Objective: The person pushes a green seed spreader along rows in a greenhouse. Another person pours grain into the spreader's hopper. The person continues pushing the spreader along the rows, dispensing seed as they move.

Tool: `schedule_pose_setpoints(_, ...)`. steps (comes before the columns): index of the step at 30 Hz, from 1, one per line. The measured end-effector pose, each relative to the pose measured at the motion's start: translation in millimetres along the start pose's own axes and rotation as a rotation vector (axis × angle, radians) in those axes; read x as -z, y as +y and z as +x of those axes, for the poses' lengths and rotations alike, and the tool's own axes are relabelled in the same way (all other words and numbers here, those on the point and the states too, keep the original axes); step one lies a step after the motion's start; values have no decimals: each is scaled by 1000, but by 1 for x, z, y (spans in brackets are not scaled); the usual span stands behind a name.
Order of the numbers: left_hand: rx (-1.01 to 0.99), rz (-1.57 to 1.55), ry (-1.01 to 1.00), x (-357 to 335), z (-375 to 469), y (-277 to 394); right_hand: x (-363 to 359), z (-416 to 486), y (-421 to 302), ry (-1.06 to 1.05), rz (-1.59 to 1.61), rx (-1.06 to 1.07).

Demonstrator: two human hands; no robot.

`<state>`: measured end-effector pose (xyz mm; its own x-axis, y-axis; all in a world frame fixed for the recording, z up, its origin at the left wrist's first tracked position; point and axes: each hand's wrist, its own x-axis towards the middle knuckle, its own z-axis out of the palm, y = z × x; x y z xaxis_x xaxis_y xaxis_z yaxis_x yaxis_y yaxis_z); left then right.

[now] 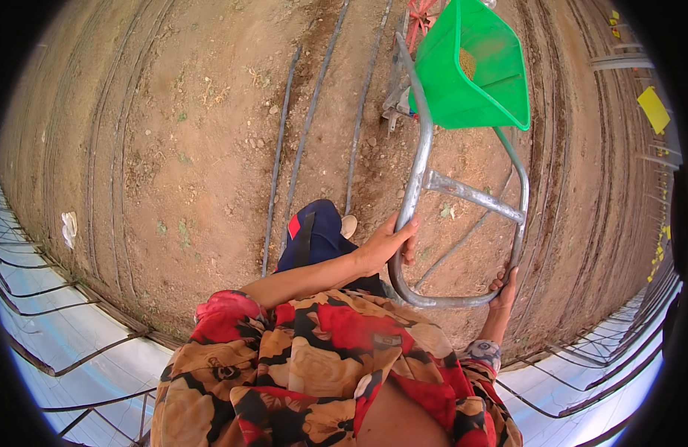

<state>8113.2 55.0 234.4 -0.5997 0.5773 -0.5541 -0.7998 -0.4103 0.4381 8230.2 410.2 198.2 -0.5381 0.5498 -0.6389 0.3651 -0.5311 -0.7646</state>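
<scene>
A bent metal tube handle (471, 195) with a crossbar lies before me, joined to a push machine that carries a green plastic hopper (503, 72). Some tan granular material (467, 63) shows inside the hopper. My left hand (387, 244) is wrapped around the handle's left tube, below the crossbar. Lower on the right tube, my right hand (505, 285) grips near the bottom bend. Part of a red spoked wheel (419, 19) is visible beyond the hopper's left side; the machine's underside is mostly hidden.
Bare brown soil (210, 139) surrounds me, with dark drip lines (324, 67) running along it. A white crumpled item (69, 229) lies at the far left. Yellow cards (653, 110) hang at the right. White sheeting (59, 346) on metal frames edges the ground behind me.
</scene>
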Motion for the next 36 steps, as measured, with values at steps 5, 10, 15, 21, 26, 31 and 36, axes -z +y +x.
schedule_pose_setpoints(5, -143, -43, 48, -4, 82, 100, -95, 74, -63, -17, -22, -3)
schedule_pose_setpoints(10, -216, 40, 84, 12, 181, 231, -220, 163, -105, -14, -34, 28)
schedule_pose_setpoints(15, -164, 93, 122, -2, 241, 301, -280, 204, -149, 14, -14, -23)
schedule_pose_setpoints(21, -194, 118, 157, -13, 339, 423, -392, 289, -215, 41, -4, 11)
schedule_pose_setpoints(26, -211, 143, 197, -8, 471, 558, -520, 418, -287, -7, -1, 37)
schedule_pose_setpoints(31, -212, 156, 170, -21, 565, 660, -602, 502, -344, 8, -18, 19)
schedule_pose_setpoints(36, -122, 158, 103, -61, 613, 712, -642, 535, -408, 59, -35, -7)
